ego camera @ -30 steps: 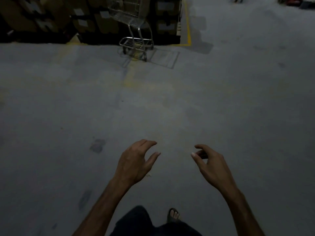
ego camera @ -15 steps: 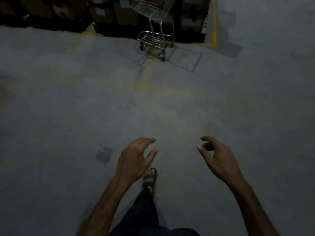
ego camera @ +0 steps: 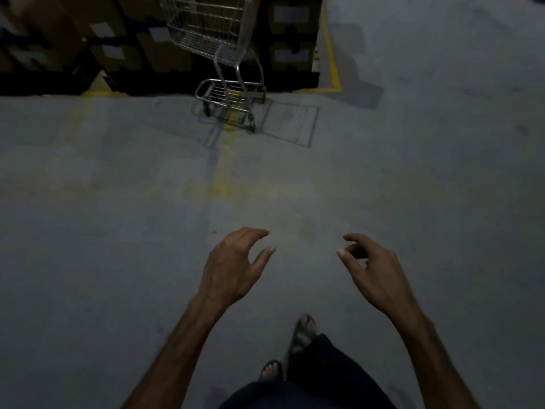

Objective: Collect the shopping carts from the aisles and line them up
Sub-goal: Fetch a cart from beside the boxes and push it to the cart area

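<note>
A silver wire shopping cart [ego camera: 219,51] stands ahead at the top centre, its wheels on the grey floor beside a stack of boxes. Its basket is cut off by the top edge of the view. My left hand [ego camera: 233,265] and my right hand [ego camera: 373,271] hover out in front of me, well short of the cart. Both have loosely curled fingers and hold nothing.
Stacked cardboard boxes [ego camera: 124,39] on dark pallets fill the top left behind the cart. A yellow floor line [ego camera: 331,54] runs along their right side. Bare concrete floor [ego camera: 118,216] stretches between me and the cart. My sandalled feet [ego camera: 303,332] show at the bottom.
The cart has drawn nearer and sits larger in view as I walk toward it. My feet have switched stride. Both hands stay raised and empty.
</note>
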Demonstrator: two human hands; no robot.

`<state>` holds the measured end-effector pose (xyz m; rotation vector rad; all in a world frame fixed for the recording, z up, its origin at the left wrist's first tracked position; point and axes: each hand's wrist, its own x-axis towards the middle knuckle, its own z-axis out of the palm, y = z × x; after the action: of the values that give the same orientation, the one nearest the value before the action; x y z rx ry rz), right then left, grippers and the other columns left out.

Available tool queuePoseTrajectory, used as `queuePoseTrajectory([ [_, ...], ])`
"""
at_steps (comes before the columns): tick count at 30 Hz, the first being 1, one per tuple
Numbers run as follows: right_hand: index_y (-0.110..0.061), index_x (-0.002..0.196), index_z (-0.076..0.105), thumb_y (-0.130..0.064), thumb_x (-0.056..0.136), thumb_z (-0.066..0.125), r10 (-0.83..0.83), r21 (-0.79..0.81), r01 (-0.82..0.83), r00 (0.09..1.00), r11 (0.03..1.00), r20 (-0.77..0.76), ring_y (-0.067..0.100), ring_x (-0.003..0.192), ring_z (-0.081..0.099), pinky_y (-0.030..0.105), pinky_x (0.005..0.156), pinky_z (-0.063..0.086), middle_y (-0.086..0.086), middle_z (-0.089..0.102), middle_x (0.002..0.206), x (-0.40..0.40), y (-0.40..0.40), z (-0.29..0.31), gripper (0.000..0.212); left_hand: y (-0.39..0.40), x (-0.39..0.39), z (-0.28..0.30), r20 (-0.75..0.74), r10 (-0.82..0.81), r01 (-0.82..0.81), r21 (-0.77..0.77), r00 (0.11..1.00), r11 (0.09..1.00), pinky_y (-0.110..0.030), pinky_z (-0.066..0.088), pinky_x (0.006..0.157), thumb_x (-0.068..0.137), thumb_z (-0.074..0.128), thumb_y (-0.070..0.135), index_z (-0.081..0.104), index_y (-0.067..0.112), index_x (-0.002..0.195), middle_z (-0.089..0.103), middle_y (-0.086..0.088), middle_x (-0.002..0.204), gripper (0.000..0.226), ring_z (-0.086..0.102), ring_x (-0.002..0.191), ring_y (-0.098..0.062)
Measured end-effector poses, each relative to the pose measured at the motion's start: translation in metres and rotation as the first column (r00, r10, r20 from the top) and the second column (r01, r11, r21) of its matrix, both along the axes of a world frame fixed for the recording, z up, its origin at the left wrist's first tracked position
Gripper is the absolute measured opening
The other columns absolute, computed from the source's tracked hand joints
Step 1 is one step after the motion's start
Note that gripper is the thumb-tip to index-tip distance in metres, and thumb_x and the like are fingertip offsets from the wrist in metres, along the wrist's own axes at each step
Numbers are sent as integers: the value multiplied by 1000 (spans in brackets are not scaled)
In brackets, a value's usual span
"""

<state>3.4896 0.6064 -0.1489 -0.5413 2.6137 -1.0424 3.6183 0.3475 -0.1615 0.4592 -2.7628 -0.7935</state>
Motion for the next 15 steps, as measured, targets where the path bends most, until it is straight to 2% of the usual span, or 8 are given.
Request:
queuePoseTrajectory([
  [7,-26,133,66,-41,99,68,-33,-3,33,999,999,18,9,101,69,42,88,59,-15,73,100,-131,-61,-33,37,-57,-137,-24,54,-61,62,-18,997,998,-32,55,87,101,70,44,71,22,130,73,5,123,37,68,106,-17],
  [12,-23,133,67,-40,99,69,-13,-34,15,998,999,67,10,101,69,41,93,58,-12,73,100,-253,-120,-27,38,-109,-251,-6,59,-34,36,-29,998,999,-32,54,87,100,70,44,71,23,129,72,7,124,36,67,106,-15],
  [15,-23,132,67,-41,99,69,50,-42,-48,998,998,30,10,101,70,40,92,58,-13,72,99,-328,-161,-14,38,-143,-318,9,15,-1,2,-41,1000,999,-27,50,82,99,74,40,72,21,127,73,5,120,34,67,103,-16],
])
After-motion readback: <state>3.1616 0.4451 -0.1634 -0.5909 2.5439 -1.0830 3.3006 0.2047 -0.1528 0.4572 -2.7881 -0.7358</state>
